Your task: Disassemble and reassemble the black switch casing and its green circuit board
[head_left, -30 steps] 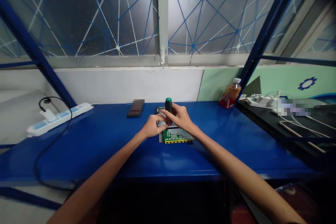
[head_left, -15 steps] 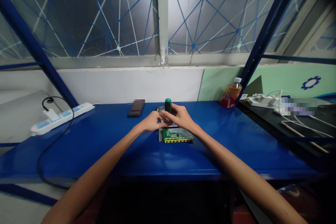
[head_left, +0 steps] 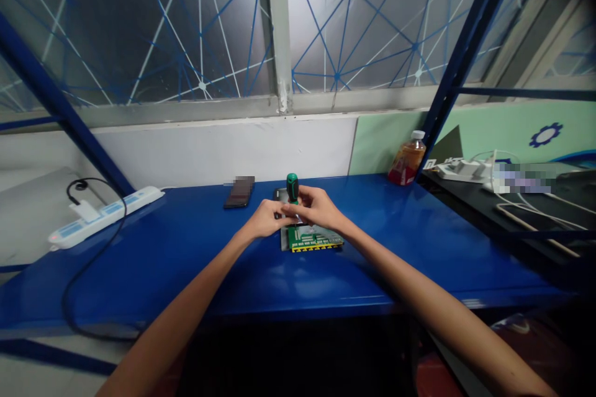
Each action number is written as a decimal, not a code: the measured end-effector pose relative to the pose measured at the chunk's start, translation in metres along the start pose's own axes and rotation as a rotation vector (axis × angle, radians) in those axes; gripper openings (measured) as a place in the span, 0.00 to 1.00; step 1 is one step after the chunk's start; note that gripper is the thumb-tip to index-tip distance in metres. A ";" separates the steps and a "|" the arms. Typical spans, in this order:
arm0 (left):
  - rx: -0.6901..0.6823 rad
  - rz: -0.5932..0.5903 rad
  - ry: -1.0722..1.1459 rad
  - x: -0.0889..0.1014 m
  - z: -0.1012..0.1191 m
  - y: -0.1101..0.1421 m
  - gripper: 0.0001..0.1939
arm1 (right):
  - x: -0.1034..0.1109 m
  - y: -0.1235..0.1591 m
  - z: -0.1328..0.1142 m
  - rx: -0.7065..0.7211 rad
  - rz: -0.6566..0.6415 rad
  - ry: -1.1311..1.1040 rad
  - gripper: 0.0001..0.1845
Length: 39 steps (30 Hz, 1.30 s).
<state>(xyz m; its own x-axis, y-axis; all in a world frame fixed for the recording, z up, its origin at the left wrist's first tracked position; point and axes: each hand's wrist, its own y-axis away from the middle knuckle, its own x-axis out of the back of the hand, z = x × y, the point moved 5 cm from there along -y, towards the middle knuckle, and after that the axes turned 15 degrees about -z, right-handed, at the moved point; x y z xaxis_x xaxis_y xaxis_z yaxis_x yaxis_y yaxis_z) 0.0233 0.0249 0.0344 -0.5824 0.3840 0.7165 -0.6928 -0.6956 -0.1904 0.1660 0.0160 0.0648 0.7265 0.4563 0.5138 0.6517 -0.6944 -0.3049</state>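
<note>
A screwdriver [head_left: 292, 186] with a green and black handle stands nearly upright at the middle of the table. My right hand [head_left: 319, 208] closes its fingers around the lower part of that handle. From the other side, my left hand [head_left: 266, 218] pinches low on the screwdriver, near its shaft; the tip is hidden behind the fingers. Beneath both hands lies a green circuit board [head_left: 302, 238] with a yellow-and-black striped front edge and a greyish plate or film over part of it. A dark, flat object [head_left: 280, 195] shows partly behind my hands.
A dark phone [head_left: 239, 192] lies behind my left hand. At the left, a white power strip [head_left: 107, 216] has a black cable looping over the table edge. A bottle of reddish drink [head_left: 407, 159] stands at the back right, beside a black surface [head_left: 470, 198] with white cables.
The view has shifted slightly. The screwdriver's handle now leans slightly left, and my fingers have shifted a little around its lower end. The circuit board stays in place.
</note>
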 end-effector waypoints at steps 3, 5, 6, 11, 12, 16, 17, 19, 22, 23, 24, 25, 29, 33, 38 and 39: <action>0.009 0.025 -0.017 0.000 -0.001 0.000 0.10 | -0.002 0.001 0.001 0.009 0.003 -0.022 0.15; 0.018 0.031 -0.029 0.000 0.000 0.000 0.10 | -0.002 0.001 0.000 0.019 0.015 -0.029 0.15; 0.023 0.034 -0.035 0.000 0.000 0.000 0.10 | -0.002 0.002 0.000 0.023 0.020 -0.027 0.15; -0.007 0.000 -0.069 -0.004 0.009 0.000 0.10 | 0.000 0.002 -0.002 0.015 0.027 0.001 0.13; -0.017 -0.008 -0.077 -0.005 0.012 0.000 0.10 | 0.000 0.002 -0.002 0.013 0.024 -0.003 0.12; -0.021 -0.017 -0.091 -0.006 0.015 0.000 0.10 | 0.000 0.003 -0.003 0.001 0.013 -0.025 0.12; -0.014 -0.019 -0.088 -0.006 0.014 0.000 0.10 | 0.000 0.004 -0.003 0.003 0.007 -0.028 0.12; -0.004 -0.029 -0.073 -0.005 0.013 -0.001 0.11 | 0.001 0.004 -0.004 0.011 0.000 -0.026 0.13; -0.004 -0.038 -0.047 -0.004 0.010 0.000 0.10 | 0.002 0.004 -0.005 0.014 0.012 0.008 0.14; -0.005 -0.036 -0.041 -0.004 0.010 0.000 0.10 | 0.003 0.004 -0.005 0.014 0.015 0.021 0.14; -0.006 -0.031 -0.038 -0.004 0.010 0.000 0.10 | 0.003 0.004 -0.005 0.014 0.014 0.029 0.14; -0.007 -0.025 -0.036 -0.004 0.010 0.000 0.10 | 0.003 0.004 -0.005 0.015 0.012 0.034 0.14; -0.014 0.001 -0.056 -0.004 0.014 0.000 0.10 | 0.002 0.004 -0.005 0.016 0.009 0.022 0.15; -0.001 0.011 -0.135 0.000 0.020 0.001 0.10 | 0.000 0.004 -0.003 0.016 -0.019 -0.049 0.15; -0.007 -0.017 -0.119 0.002 0.020 0.002 0.10 | -0.002 0.003 0.000 0.015 -0.043 -0.097 0.15; 0.003 -0.018 -0.114 0.002 0.018 0.002 0.10 | -0.002 0.004 0.000 0.015 -0.043 -0.098 0.15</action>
<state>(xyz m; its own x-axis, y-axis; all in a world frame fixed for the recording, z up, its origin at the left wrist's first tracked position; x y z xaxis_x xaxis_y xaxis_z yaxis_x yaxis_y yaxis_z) 0.0286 0.0137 0.0481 -0.5174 0.3254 0.7915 -0.7016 -0.6909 -0.1745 0.1672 0.0127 0.0630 0.7151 0.5380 0.4463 0.6854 -0.6651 -0.2964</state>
